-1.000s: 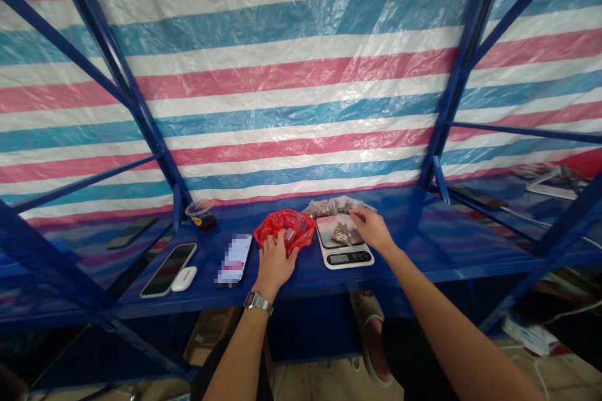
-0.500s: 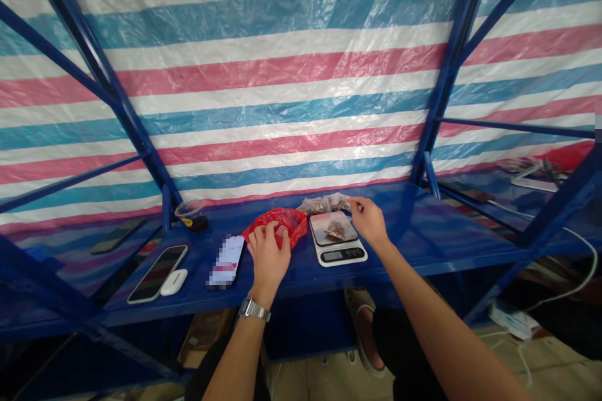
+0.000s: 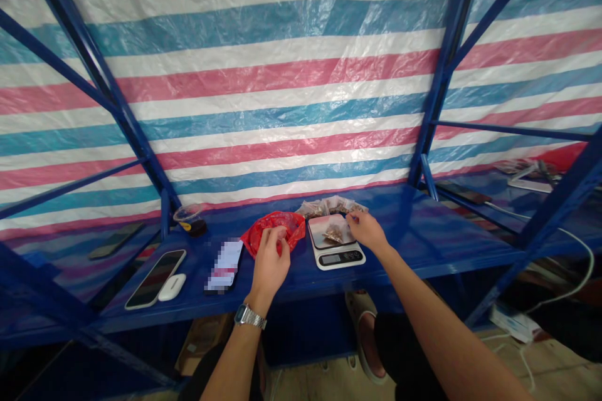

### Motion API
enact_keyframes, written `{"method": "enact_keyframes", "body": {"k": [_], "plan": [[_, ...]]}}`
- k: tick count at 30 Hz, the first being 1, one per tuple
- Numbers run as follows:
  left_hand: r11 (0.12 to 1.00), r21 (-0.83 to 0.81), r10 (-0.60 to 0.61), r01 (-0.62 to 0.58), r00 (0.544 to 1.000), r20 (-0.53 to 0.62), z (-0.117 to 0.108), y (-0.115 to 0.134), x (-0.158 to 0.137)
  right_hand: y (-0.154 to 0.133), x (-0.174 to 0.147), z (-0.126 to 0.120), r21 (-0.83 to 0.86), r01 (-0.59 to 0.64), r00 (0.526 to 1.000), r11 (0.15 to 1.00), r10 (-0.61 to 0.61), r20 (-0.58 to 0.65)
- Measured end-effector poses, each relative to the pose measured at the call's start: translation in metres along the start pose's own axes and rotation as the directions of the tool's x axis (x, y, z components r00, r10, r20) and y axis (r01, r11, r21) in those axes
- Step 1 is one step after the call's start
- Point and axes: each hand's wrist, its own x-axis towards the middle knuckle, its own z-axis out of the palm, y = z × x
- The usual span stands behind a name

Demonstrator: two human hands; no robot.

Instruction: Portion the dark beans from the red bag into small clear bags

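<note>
The white plastic scale (image 3: 337, 259), flat and squarish, stands on the smooth blue surface (image 3: 442, 225); on its shiny plate lies a clear, crinkled bag (image 3: 333, 235) of brown bits. Similar packets (image 3: 312, 208) sit behind the scale. Left of it are a crumpled red bag (image 3: 254, 233), partly covered by the left hand (image 3: 270, 260), then a lit phone (image 3: 228, 263) and a rounded white case (image 3: 172, 287). The left fingers curl downward; I cannot tell whether that grip holds anything. At the scale's right edge, the right hand (image 3: 369, 232) brings thumb and forefinger close together, its hold unclear.
</note>
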Motion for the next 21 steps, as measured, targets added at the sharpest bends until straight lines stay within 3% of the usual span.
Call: {"method": "enact_keyframes", "body": {"k": [9,16,19,21], "plan": [[0.999,-0.041,-0.026,0.028,0.999,0.035,0.002,0.000,0.000,0.001,0.001,0.007,0.053,0.015,1.000,0.998,-0.015,-0.009],[0.996,-0.083,-0.027,0.028,1.000,0.014,0.006,0.005,0.001,-0.006,0.004,0.009,0.206,0.074,0.996,0.976,-0.063,-0.060],[0.992,-0.124,-0.014,0.009,0.999,-0.041,0.009,0.008,0.004,-0.023,0.000,0.002,0.337,0.173,0.985,0.925,-0.159,-0.068],[0.983,-0.181,-0.041,0.031,0.998,-0.052,0.013,0.012,0.005,-0.040,-0.007,-0.005,0.504,0.248,0.965,0.827,-0.258,-0.052]]}}
